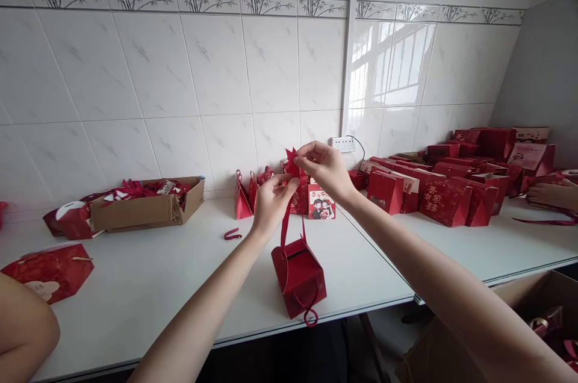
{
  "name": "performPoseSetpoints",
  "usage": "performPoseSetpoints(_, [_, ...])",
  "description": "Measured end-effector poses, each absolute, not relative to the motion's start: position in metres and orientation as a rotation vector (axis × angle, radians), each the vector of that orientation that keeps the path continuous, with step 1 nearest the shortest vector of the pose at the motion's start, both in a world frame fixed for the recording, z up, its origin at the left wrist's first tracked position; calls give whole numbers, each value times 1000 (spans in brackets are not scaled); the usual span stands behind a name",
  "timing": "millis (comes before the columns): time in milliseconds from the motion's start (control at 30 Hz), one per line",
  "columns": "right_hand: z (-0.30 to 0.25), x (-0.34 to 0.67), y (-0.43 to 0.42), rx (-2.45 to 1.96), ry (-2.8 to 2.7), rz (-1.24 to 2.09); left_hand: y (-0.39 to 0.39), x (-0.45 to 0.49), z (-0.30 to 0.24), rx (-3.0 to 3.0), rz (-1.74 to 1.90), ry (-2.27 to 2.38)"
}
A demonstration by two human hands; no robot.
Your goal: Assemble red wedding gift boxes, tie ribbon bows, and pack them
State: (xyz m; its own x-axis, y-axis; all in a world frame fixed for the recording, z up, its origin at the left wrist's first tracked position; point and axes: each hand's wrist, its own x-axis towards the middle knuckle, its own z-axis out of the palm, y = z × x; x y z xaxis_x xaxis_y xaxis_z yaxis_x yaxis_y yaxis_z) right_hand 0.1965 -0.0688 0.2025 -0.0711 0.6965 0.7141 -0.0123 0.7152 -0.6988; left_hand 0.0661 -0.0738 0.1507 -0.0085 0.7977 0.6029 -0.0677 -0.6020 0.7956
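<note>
A small red gift box (300,274) stands near the table's front edge, a red cord loop (310,314) hanging from its front. From its top a red ribbon (285,226) runs up to both hands. My left hand (274,199) pinches the ribbon above the box. Higher and to the right, my right hand (323,169) pinches the ribbon near its notched ends. Behind the hands are several finished-looking red boxes and a card-fronted box (321,202) with a cartoon couple. A short red cord (232,233) lies to the left.
A cardboard tray (139,214) of ribbons and red pieces stands at the left, near a red box (56,271) and another person's arm (27,326). Several red boxes (445,199) crowd the right side. Another person's hand (553,196) is at far right, above an open carton (451,341).
</note>
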Motion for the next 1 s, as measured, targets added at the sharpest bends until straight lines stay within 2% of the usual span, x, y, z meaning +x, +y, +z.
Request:
performPoseSetpoints(167, [202, 195, -70, -558, -1576, 585, -74, 67, 153, 1629, 1673, 808])
performPoseSetpoints(367, [189, 196, -78, -818, -1630, 331, -74, 53, 151, 1625, 1629, 782])
performPoseSetpoints(600, [180, 198, -71, -745, -1731, 530, -77, 46, 150, 1641, 1528, 701])
performPoseSetpoints(700, [169, 202, -73, -623, -1696, 382, -79, 49, 150, 1558, 1555, 665])
performPoseSetpoints(867, [138, 215, -90, -334, -2040, -39, -79, 49, 145, 1486, 1569, 612])
performPoseSetpoints(1000, [122, 218, -92, -368, -2118, -51, -78, 46, 141, 1590, 1502, 574])
